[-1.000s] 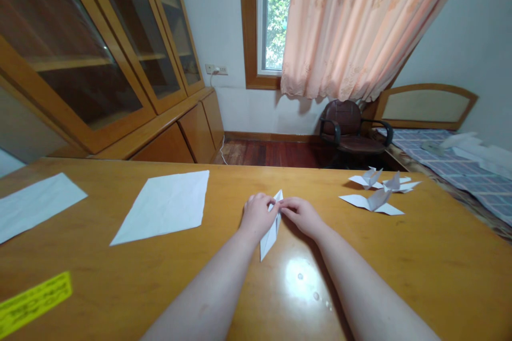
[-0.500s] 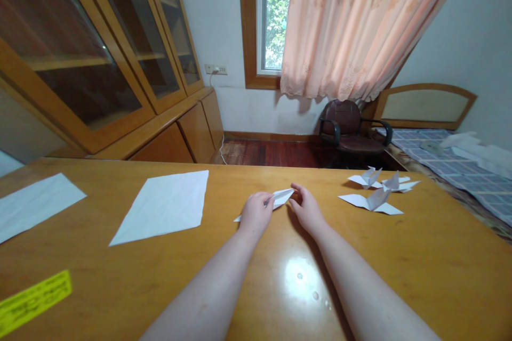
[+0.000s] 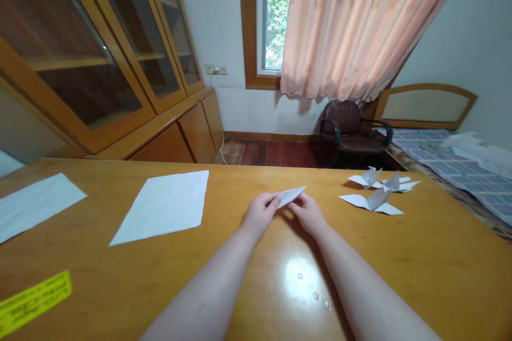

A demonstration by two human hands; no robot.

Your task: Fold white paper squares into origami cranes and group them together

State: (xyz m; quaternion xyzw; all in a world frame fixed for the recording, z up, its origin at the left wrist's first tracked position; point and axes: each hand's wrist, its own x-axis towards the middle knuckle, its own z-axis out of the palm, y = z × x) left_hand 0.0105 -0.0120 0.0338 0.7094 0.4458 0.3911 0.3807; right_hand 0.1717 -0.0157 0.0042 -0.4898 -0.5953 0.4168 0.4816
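Biggest first: desk (image 3: 180, 277) fills the lower view, wood finish, glare spot near centre. Glass-door cabinet (image 3: 124, 53) beyond it on the left. Pink curtain (image 3: 352, 26) covers most of the window. Bed (image 3: 472, 162) with checked cover at far right, brown armchair (image 3: 346, 122) beside it.

On the desk, left side: large flat white sheet (image 3: 164, 205), slightly creased; second sheet (image 3: 38, 205) further left, cut off by the view edge. Three folded paper birds sit close together at right: front one (image 3: 376, 203), two just behind. Yellow strip (image 3: 36, 301) at lower left, writing too blurred to read.

Left hand (image 3: 258, 216) and right hand (image 3: 310, 213) are near desk centre, close together. Smallest: folded paper (image 3: 290, 197), narrow and pointed, bridging the two hands, tilted up to the right. Left fingers pinch its lower-left end, thumb on the near side. Right fingers are bent at its lower edge, near the right end; can't tell if they grip or only touch. Its pointed tip sticks out above the right fingers.
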